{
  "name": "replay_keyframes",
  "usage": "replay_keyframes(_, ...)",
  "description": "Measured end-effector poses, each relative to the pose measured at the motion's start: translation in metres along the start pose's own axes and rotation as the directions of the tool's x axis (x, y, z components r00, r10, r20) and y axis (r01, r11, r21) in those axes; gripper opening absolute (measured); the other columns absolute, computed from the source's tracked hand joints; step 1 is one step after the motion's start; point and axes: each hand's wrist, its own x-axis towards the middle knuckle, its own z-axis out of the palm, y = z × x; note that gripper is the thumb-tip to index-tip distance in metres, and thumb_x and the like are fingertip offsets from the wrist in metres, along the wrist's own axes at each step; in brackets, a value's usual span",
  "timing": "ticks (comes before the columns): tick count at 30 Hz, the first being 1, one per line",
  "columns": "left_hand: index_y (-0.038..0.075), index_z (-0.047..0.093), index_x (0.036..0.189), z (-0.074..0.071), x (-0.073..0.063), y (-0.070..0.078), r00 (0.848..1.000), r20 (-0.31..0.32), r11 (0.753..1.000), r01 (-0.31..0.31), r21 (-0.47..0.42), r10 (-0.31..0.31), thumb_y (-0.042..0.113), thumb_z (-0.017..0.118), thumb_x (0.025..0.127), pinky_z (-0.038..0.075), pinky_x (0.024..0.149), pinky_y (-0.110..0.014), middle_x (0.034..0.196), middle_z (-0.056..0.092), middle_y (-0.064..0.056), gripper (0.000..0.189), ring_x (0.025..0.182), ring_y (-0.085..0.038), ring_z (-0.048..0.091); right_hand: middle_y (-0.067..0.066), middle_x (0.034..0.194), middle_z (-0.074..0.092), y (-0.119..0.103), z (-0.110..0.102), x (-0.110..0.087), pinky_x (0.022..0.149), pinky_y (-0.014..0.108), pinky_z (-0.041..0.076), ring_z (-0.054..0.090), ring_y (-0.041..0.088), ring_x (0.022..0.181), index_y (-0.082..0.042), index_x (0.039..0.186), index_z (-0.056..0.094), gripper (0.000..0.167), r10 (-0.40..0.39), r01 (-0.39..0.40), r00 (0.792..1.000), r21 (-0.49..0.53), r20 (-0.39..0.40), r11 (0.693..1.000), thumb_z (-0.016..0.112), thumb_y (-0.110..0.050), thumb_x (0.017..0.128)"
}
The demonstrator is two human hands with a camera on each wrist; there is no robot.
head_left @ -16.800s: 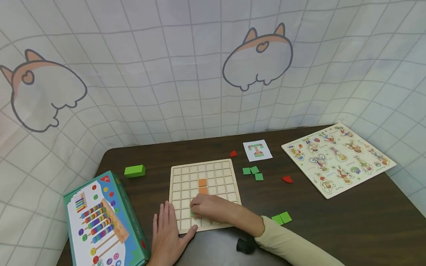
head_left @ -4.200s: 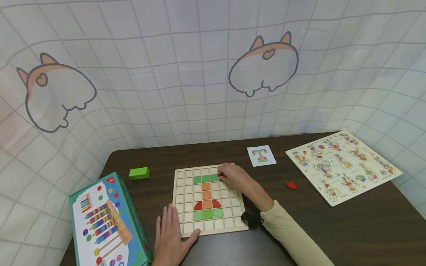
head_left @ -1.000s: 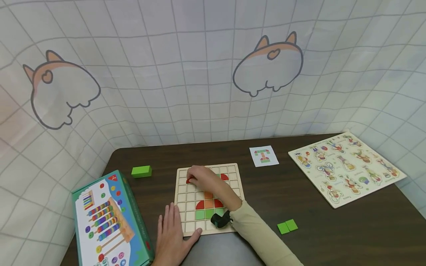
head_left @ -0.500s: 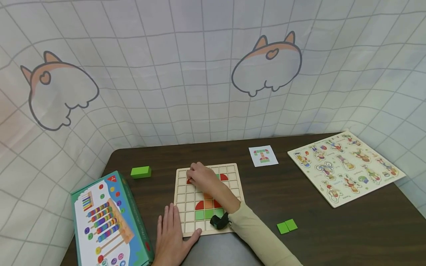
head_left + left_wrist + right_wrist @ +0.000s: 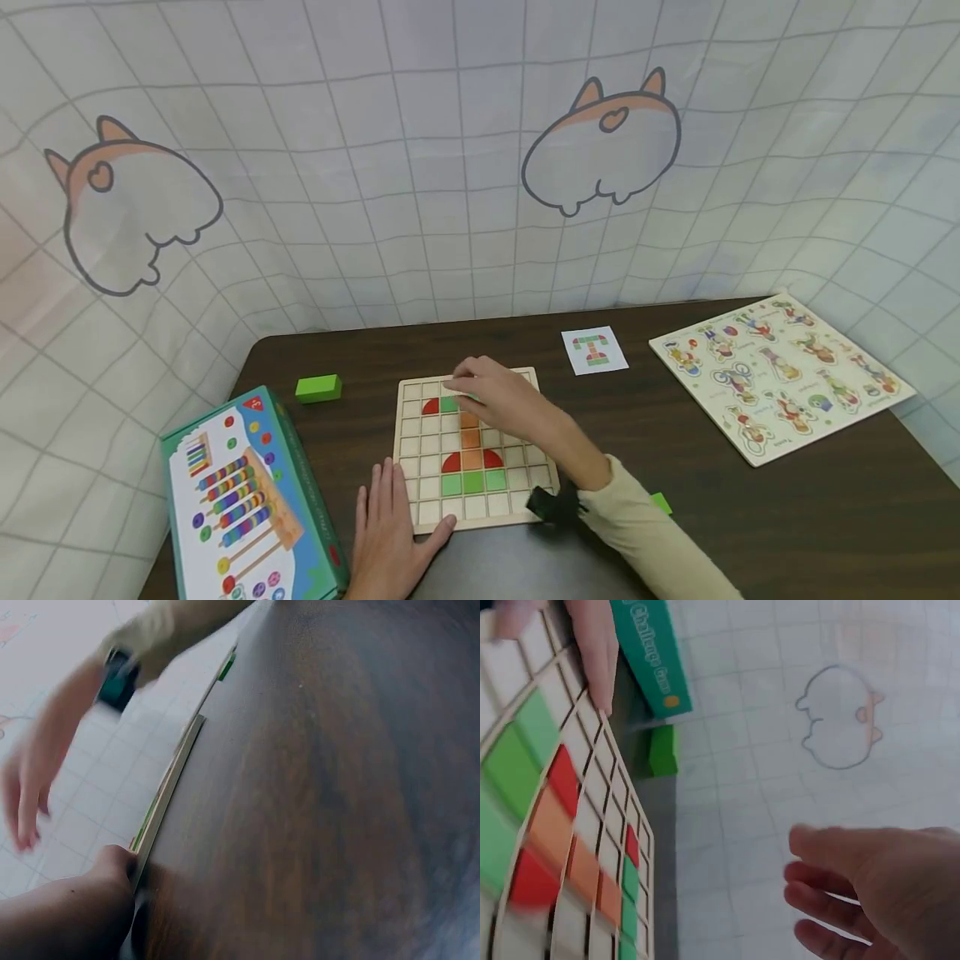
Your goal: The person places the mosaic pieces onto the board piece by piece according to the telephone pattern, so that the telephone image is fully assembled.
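Observation:
A wooden grid board (image 5: pixel 431 508) lies on the table with coloured tiles in its cells. Orange squares (image 5: pixel 470 438) form a column above a row of green squares (image 5: pixel 473 482), with a red quarter-circle (image 5: pixel 492 458) on each side of its lowest square. In the top row sit another red quarter-circle (image 5: pixel 431 406) and a green square (image 5: pixel 448 404); my right hand hides the others. That right hand (image 5: pixel 506 400) hovers above the board, fingers loosely extended and holding nothing. My left hand (image 5: pixel 386 525) rests flat at the board's front left corner, thumb along its front edge.
A small card (image 5: pixel 595 350) with a printed tile pattern lies behind the board. A picture puzzle board (image 5: pixel 780 375) is at right, a toy box (image 5: pixel 247 500) at left. A green block (image 5: pixel 318 388) stands back left; a green tile (image 5: pixel 661 502) peeks past my right sleeve.
Over the earlier frames, green tiles and red quarter-circles went from the table onto the board. Just now my right hand let go of the top-left red quarter-circle, lifting and moving right.

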Motion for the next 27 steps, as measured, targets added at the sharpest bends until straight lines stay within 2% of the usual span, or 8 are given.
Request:
replay_keyframes(3,-0.004,0.021,0.152,0.001,0.001,0.001,1.0,-0.005,1.0,-0.011,0.0,0.011,0.078,0.054,0.078,0.008,0.119,-0.058,0.162,0.015,-0.021,0.115,0.15,-0.039,0.011,0.002,0.111,0.066,0.01,-0.022,-0.042,0.076,0.025,0.053,0.06,0.014,0.096,-0.011,0.114,0.072,0.027,-0.044,0.044,0.999,0.003,0.03,0.999,0.07,-0.019,0.089)
replay_keyframes(5,-0.004,0.021,0.152,0.001,0.001,0.001,1.0,-0.005,1.0,-0.012,0.002,0.012,0.078,0.054,0.078,0.009,0.119,-0.058,0.161,0.015,-0.022,0.115,0.15,-0.039,0.011,0.001,0.11,0.066,0.022,-0.031,-0.075,0.075,0.025,0.054,0.06,0.013,0.096,-0.011,0.113,0.072,0.027,-0.044,0.044,0.998,-0.001,0.049,0.999,0.071,-0.02,0.088)
replay_keyframes(9,-0.004,0.021,0.152,0.001,0.001,0.002,1.0,0.0,1.0,-0.012,-0.003,0.012,0.077,0.054,0.079,0.009,0.119,-0.058,0.161,0.015,-0.022,0.115,0.15,-0.039,0.011,-0.002,0.113,0.065,0.057,-0.039,-0.142,0.081,0.031,0.055,0.06,0.015,0.102,-0.012,0.116,0.071,0.031,0.043,-0.052,0.991,0.065,0.128,0.997,0.069,-0.028,0.089)
replay_keyframes(13,-0.004,0.021,0.152,0.0,0.0,0.002,1.0,0.003,1.0,-0.014,-0.004,0.014,0.077,0.054,0.079,0.009,0.119,-0.059,0.16,0.017,-0.023,0.114,0.149,-0.04,0.012,-0.001,0.118,0.063,0.086,-0.047,-0.193,0.085,0.035,0.054,0.061,0.019,0.107,-0.013,0.121,0.067,0.04,0.125,-0.165,0.963,0.159,0.237,0.973,0.066,-0.038,0.09)
replay_keyframes(16,-0.004,0.022,0.152,-0.001,0.001,0.001,1.0,0.0,1.0,-0.015,-0.002,0.015,0.076,0.054,0.079,0.01,0.119,-0.06,0.16,0.018,-0.023,0.114,0.149,-0.04,0.013,0.002,0.119,0.062,0.096,-0.054,-0.21,0.081,0.032,0.054,0.061,0.019,0.106,-0.011,0.125,0.065,0.047,0.126,-0.189,0.95,0.206,0.285,0.96,0.067,-0.041,0.089)
replay_keyframes(22,-0.004,0.022,0.152,0.0,0.0,0.001,1.0,-0.002,1.0,-0.008,-0.005,0.008,0.076,0.055,0.079,0.009,0.119,-0.06,0.16,0.018,-0.023,0.114,0.149,-0.04,0.013,0.005,0.12,0.055,0.098,-0.06,-0.216,0.069,0.023,0.047,0.055,0.011,0.098,-0.01,0.13,0.06,0.055,0.078,-0.211,0.925,0.333,0.371,0.919,0.071,-0.04,0.085)
replay_keyframes(27,-0.004,0.021,0.152,0.001,0.0,0.002,1.0,0.003,1.0,-0.007,-0.005,0.007,0.077,0.054,0.078,0.009,0.119,-0.059,0.161,0.017,-0.023,0.115,0.149,-0.04,0.012,0.002,0.123,0.048,0.097,-0.058,-0.217,0.079,0.025,0.049,0.051,0.011,0.105,-0.018,0.124,0.061,0.048,0.062,-0.207,0.906,0.31,0.419,0.928,0.07,-0.045,0.085)
